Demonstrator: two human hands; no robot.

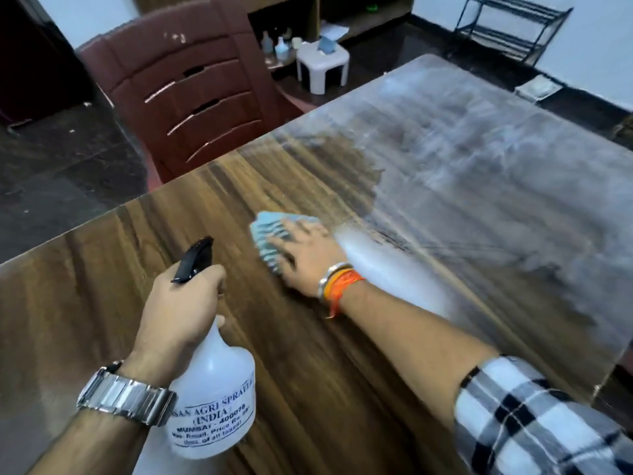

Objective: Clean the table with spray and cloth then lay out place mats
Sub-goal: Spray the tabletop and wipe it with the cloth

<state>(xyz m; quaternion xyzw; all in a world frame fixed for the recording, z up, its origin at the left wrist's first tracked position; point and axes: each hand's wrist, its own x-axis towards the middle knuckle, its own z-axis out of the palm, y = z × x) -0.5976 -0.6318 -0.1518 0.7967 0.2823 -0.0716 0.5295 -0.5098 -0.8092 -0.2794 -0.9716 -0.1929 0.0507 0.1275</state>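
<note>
A: Over on the left, the left hand (pixel 178 310) has its grip curled tight round the neck of the spray bottle (pixel 214 402), black nozzle aimed out across the bench (pixel 342 354). The bottle hangs above the near edge, tilted forward.

B: What's in it?

A: White, cloudy plastic with printed lettering, so I can't tell the fill level. Nothing coming off the nozzle that I can make out.

B: And moving right?

A: The right hand (pixel 305 258), with its grip spread flat and fingers splayed, presses the blue cloth (pixel 270 234) straight down on the wood, about mid-bench. The cloth sits just at the border where dark wiped grain meets a pale, hazy film.

B: So wiping's underway?

A: That's my read: the near and left part looks cleaner, while the far right side is streaked grey-white. For a good job I'd keep the palm flat, work in overlapping strokes along the grain into that haze, and turn the cloth to a fresh face once it loads up. Spray only where the film looks dry.

B: Any mats yet?

A: None in view. Beyond the bench there's a maroon chair (pixel 191 94) and a small white stool (pixel 322 63); the things on the shelf behind are too small to name.
</note>
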